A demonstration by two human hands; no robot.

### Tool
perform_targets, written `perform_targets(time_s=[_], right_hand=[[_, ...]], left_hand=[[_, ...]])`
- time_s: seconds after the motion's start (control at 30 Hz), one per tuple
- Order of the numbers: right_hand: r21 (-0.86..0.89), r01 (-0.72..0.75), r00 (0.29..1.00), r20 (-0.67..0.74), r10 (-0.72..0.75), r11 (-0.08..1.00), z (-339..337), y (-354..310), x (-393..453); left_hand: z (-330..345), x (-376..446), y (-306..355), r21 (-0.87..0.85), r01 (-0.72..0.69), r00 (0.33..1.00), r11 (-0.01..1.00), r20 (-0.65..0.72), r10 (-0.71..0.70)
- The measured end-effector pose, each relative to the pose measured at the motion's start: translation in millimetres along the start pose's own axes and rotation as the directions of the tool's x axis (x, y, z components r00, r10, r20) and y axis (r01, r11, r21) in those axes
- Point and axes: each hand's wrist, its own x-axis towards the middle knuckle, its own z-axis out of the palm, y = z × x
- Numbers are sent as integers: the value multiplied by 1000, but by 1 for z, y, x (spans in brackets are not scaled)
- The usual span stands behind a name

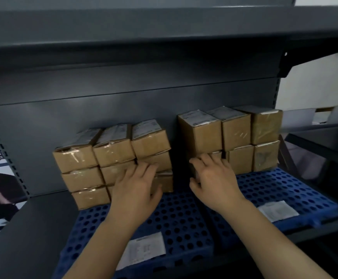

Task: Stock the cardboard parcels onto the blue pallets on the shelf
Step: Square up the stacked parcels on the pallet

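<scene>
Two blue pallets sit side by side on the grey shelf [33,218], the left pallet [176,218] at 6 o'clock of the view and the right pallet [274,190] at 4 o'clock, their inner edges touching or nearly so.

At the back of the left pallet stands a stack of cardboard parcels [95,168], three wide and three high, leaning a little to the left, its left edge overhanging the pallet's left rim. On the right pallet is a second stack [244,135], three wide and two high, set against the back panel [83,109]. A dark gap runs between the two stacks at 12 o'clock of the hands.

The left hand [137,186] lies with fingers spread and nearly straight against the front of the left stack's lower right parcels. The right hand [214,178] is laid on the bottom left parcel of the right stack, fingers slightly bent over its face, thumb at its left edge; whether it grips the parcel I cannot tell.

The front half of both pallets is open, save a paper label on each: one at 6 o'clock [144,250], one at 4 o'clock [276,210]. The shelf above [144,37] overhangs the stacks with open room over them.
</scene>
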Motion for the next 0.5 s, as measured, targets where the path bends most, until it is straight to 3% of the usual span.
perform_targets(time_s=[0.13, 0.27, 0.5], right_hand=[[-2, 34, 999, 33, -34, 999, -1, 49, -7], [106, 45, 994, 91, -54, 993, -2, 104, -13], [318, -88, 993, 99, 59, 944, 0, 187, -17]], left_hand=[[24, 17, 50, -52, 56, 998, 997, 17, -56], [45, 38, 95, -174, 179, 984, 968, 39, -175], [71, 60, 142, -350, 365, 925, 863, 36, -377]])
